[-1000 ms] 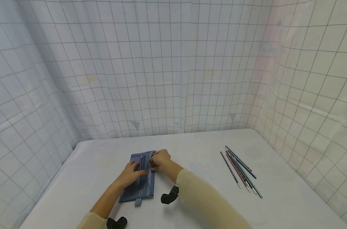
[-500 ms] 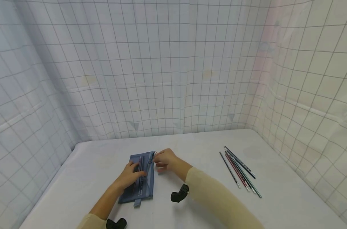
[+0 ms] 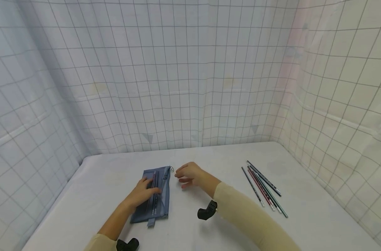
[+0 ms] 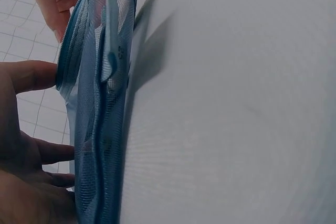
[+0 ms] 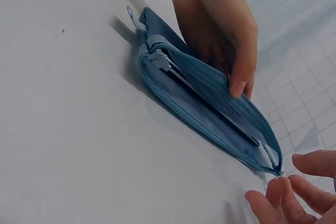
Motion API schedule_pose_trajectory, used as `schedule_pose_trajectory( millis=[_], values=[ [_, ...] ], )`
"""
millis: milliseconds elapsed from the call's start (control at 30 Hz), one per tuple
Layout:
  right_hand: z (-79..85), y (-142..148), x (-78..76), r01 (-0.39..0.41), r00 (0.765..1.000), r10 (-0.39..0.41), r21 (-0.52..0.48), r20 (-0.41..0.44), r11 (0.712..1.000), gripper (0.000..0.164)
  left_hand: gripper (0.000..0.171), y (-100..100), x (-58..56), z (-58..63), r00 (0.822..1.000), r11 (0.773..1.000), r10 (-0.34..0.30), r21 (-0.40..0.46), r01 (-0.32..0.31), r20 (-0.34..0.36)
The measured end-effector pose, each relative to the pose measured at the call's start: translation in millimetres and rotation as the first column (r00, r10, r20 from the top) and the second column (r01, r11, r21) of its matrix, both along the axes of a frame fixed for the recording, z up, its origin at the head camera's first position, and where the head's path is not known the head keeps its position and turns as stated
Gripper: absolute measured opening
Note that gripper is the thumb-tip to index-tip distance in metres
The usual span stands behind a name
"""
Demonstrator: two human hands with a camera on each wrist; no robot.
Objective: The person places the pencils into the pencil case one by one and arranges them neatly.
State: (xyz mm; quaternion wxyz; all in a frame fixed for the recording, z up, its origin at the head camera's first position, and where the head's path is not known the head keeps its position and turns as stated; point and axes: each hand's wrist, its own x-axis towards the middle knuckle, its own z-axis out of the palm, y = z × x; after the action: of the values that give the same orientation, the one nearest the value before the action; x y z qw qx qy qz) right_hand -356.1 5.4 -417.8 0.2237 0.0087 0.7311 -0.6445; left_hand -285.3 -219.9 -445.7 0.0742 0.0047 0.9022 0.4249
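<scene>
A blue mesh pencil case (image 3: 165, 204) lies flat on the white table, left of centre. Inside it, several pencils (image 3: 154, 202) show through the mesh. My left hand (image 3: 141, 193) rests on top with its fingers spread; the left wrist view has its straight fingertips touching the case's side. Parted zip edges (image 5: 178, 113) gape in the right wrist view, and a slim dark pencil (image 5: 231, 127) lies within. My right hand (image 3: 192, 174) hovers beside the case's far right corner, fingers loosely bent and holding nothing. A small metal ring (image 3: 171, 169) sticks out at that corner.
Several loose pencils (image 3: 266, 188), dark, red and green, lie in a bunch on the right of the table (image 3: 215, 164). White grid-patterned curtains (image 3: 190, 73) stand behind and at both sides. A black device (image 3: 207, 210) is strapped to each wrist.
My right hand has come off the zip side of the pencil case and moved right, uncovering the zip pull and the ring. The left hand stays in place on the case.
</scene>
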Motion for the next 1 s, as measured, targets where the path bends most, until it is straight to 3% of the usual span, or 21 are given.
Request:
schedule_pose_trajectory(
  millis=[567,1000],
  values=[
    [7.3,31.5,-1.7,0.011,1.000,-0.011,0.033,-0.006,0.999,0.030,0.083,-1.3,1.3,-1.2,0.999,1.000,-0.024,0.004,0.024,-0.027],
    [8.3,59.3,-5.4,0.039,0.999,-0.036,0.071,-0.034,0.997,0.032,0.084,-0.6,1.3,0.1,0.999,0.999,-0.026,-0.044,0.024,-0.047]
  ],
)
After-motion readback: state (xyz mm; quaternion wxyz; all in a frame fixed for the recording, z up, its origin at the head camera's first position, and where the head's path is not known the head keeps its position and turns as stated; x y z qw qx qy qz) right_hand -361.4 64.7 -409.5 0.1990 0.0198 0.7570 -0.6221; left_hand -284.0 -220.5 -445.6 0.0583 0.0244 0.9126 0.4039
